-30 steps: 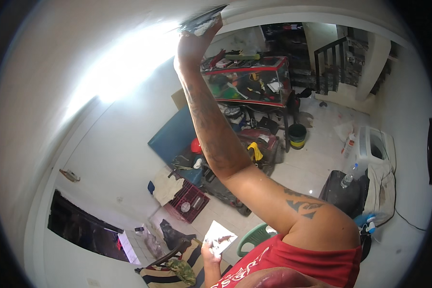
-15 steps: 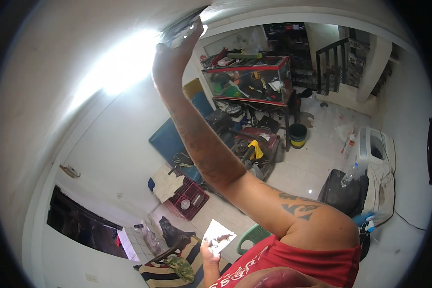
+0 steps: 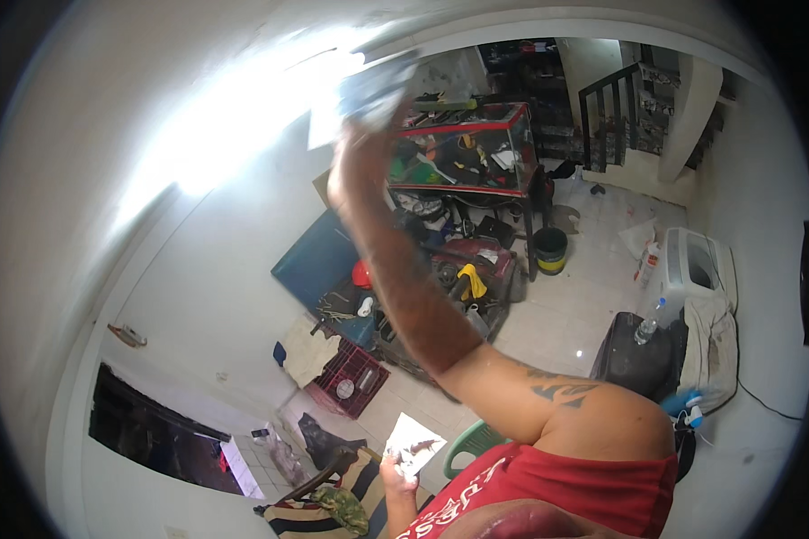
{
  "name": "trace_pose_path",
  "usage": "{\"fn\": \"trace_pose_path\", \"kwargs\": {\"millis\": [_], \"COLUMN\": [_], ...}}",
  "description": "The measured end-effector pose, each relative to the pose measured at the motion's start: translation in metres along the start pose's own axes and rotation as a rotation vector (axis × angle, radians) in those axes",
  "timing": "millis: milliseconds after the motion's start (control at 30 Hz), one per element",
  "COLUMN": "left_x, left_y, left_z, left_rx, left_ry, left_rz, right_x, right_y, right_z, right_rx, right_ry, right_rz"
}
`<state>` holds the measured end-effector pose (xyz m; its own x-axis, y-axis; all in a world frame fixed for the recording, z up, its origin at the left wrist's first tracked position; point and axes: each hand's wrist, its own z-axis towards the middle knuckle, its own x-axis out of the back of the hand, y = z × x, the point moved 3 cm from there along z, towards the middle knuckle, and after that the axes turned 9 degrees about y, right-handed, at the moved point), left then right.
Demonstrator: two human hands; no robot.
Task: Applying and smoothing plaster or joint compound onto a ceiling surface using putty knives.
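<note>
My right hand [image 3: 361,157] is raised high, its arm reaching up from the right shoulder. It grips a flat, thin grey plate [image 3: 382,85], possibly a scraper blade, blurred by motion. The plate hangs just under the bright ceiling [image 3: 54,117] and looks apart from it. Low in front of the red shirt, my left hand [image 3: 398,474] holds a white, roughly square piece [image 3: 413,442] with dark marks or shadow on its face. Its fingers are closed around the lower edge.
Below stand a red-rimmed glass tank [image 3: 463,153] full of objects, a black bucket [image 3: 550,250], a pink wire cage [image 3: 352,377] and a green plastic chair [image 3: 470,446]. A white washing machine [image 3: 688,260] and a dark case [image 3: 629,350] are at the right.
My right hand has come down from the ceiling and moved slightly right with the grey plate, which is now tilted and smeared by motion. My left hand has hardly moved.
</note>
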<state>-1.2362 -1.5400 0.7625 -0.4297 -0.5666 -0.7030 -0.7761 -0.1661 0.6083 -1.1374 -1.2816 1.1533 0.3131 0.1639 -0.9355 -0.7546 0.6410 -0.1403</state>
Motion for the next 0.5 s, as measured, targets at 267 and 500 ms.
{"fn": "trace_pose_path", "kwargs": {"millis": [267,500], "left_x": [0.001,0.006], "left_y": [-0.002,-0.007], "left_z": [0.013,0.021], "left_rx": [0.023,0.041], "left_ry": [-0.039,-0.012], "left_rz": [0.025,-0.022], "right_x": [-0.008,-0.029], "right_y": [0.006,0.03], "right_z": [0.146,0.141], "right_rx": [-0.128,-0.016], "right_ry": [-0.071,-0.146], "right_rz": [0.124,0.154]}}
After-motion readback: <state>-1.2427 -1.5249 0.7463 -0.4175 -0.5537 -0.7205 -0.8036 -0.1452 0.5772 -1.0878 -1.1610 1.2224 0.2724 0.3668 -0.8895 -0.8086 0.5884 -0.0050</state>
